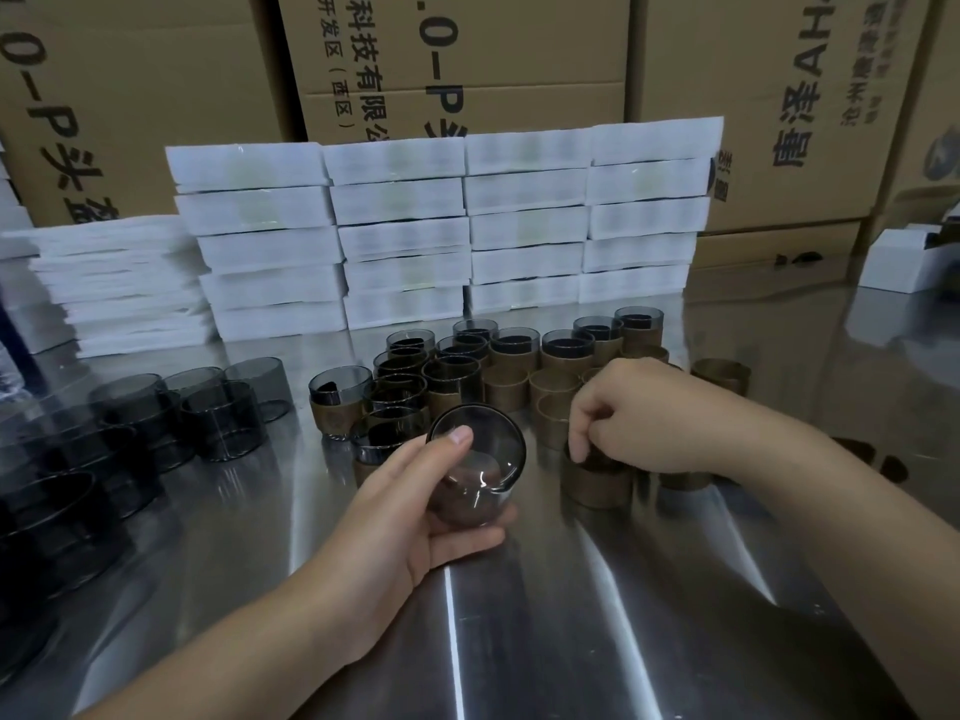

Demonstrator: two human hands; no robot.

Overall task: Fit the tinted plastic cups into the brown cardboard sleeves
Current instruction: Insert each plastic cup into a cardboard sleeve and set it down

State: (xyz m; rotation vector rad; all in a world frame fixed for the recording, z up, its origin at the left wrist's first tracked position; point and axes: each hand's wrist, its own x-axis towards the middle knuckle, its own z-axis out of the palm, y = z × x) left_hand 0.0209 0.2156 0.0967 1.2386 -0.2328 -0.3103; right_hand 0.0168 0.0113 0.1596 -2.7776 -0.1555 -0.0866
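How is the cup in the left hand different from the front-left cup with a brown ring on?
The held cup is bare; the ringed cup wears a brown sleeve round its lower part. The held cup is tilted in the left hand, mouth toward the camera; the ringed cup stands upright on the table. Both are dark, see-through plastic.

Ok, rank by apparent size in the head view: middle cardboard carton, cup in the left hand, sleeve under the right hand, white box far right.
1. cardboard carton
2. cup, helped by nearness
3. white box and sleeve look alike; the box is farther and cropped, so unranked.
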